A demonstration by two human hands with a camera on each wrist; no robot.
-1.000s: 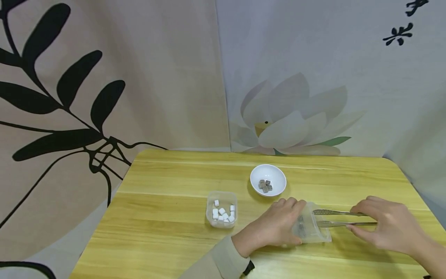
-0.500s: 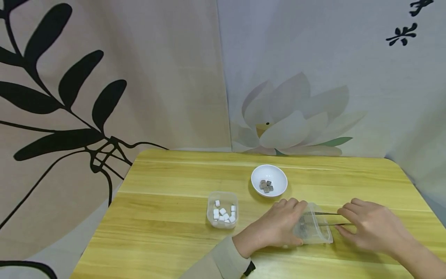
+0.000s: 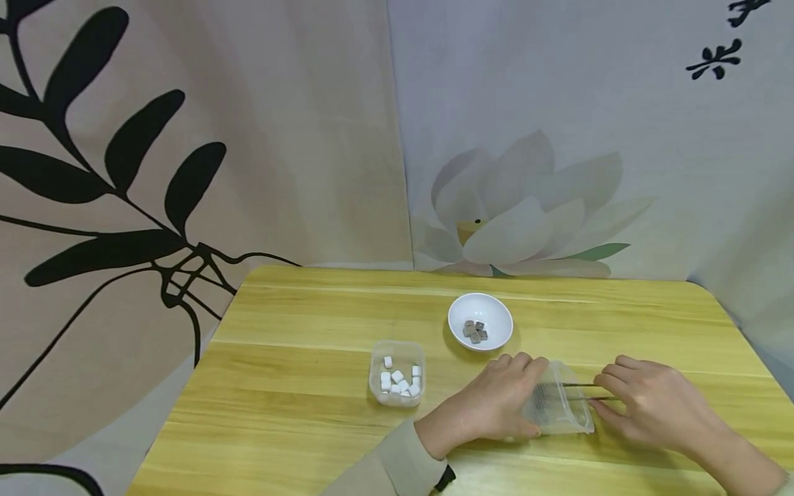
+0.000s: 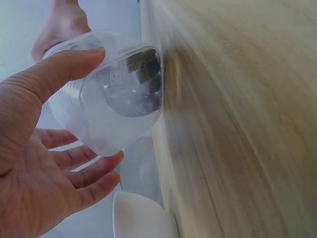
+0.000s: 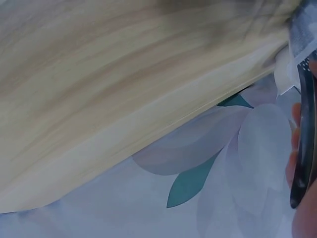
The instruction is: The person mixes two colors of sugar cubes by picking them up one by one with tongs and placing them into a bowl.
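My left hand (image 3: 490,403) grips a clear plastic container (image 3: 561,419) lying on its side on the table, its mouth facing right. In the left wrist view the thumb lies over the container's base edge and the fingers reach along the opposite side. Dark grey cubes (image 4: 147,74) show through the base, lying against the wall nearest the tabletop. From the right, my right hand (image 3: 660,406) pinches metal tongs (image 3: 582,385), whose front ends reach inside the container. In the right wrist view only one dark tong handle (image 5: 303,153) and some fingertips show at the edge.
A white bowl (image 3: 455,310) with several brownish-grey cubes (image 3: 475,333) stands behind the left hand. Left of that hand sits a small clear container (image 3: 375,394) with several white cubes (image 3: 397,377). A printed curtain (image 3: 322,138) hangs behind the wooden table (image 3: 279,413).
My right hand has moved left, bringing the tongs deeper into the container, and the tong arms are closer together. The left hand and the container have stayed in place.
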